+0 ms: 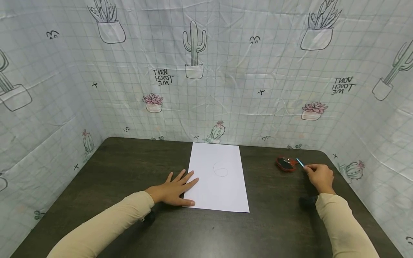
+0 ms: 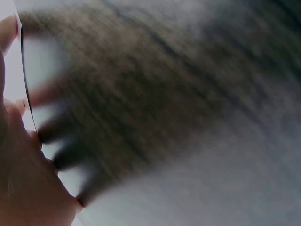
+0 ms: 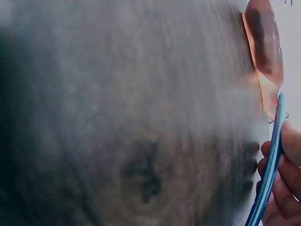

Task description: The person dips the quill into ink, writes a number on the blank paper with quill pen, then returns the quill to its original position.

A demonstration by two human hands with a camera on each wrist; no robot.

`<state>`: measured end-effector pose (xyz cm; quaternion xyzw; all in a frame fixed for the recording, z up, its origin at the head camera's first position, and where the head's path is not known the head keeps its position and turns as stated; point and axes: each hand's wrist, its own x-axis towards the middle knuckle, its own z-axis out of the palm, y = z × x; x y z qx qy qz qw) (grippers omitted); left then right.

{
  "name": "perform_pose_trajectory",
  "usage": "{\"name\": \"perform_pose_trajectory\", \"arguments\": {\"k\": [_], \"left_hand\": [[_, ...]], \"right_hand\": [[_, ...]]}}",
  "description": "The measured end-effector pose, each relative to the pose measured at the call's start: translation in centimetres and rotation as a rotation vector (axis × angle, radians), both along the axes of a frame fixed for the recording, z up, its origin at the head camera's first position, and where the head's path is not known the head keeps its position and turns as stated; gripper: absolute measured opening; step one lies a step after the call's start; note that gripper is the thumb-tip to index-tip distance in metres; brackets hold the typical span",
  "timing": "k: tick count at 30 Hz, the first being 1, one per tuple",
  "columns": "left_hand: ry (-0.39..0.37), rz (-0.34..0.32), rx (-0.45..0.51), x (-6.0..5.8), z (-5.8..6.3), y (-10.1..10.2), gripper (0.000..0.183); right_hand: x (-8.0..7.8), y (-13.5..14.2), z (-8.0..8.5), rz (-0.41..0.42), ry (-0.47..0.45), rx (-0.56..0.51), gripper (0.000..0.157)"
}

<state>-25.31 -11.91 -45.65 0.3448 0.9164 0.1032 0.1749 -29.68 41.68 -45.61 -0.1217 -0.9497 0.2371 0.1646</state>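
A white sheet of paper [image 1: 219,193] lies on the dark table, bearing a faint curved line drawing [image 1: 221,170] that resembles a 6. My left hand [image 1: 175,190] rests with fingers spread across the sheet's left edge; in the left wrist view the left hand [image 2: 28,179] shows only at the frame's side. Off to the right, my right hand [image 1: 321,176] pinches a slim blue pencil [image 3: 270,172] between thumb and fingers. Its far end points up and left, close beside a small red item with a dark middle [image 1: 286,164], which lies on the table.
The dark wooden table [image 1: 135,154] has rounded back corners. A pale grid-patterned cloth [image 1: 226,71] with cactus drawings hangs behind it and along both sides. Dark wrist straps show under both sleeves.
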Motion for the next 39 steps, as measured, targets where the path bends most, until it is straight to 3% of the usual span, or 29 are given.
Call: {"name": "perform_pose_trajectory", "arguments": {"k": [14, 26, 33, 39], "left_hand": [[-0.011, -0.006, 0.02, 0.1, 0.2, 0.1, 0.084], [-0.015, -0.015, 0.034, 0.1, 0.4, 0.6, 0.083], [-0.004, -0.014, 0.039, -0.1, 0.0, 0.5, 0.083], [-0.026, 0.002, 0.067, -0.1, -0.2, 0.2, 0.085]], "right_hand": [[0.0, 0.1, -0.3, 0.008, -0.003, -0.021, 0.037], [0.6, 0.5, -0.2, 0.034, 0.079, 0.022, 0.035], [0.4, -0.1, 0.7, 0.043, 0.064, 0.029, 0.04], [0.1, -1.0, 2.1, 0.11, 0.032, 0.025, 0.049]]}}
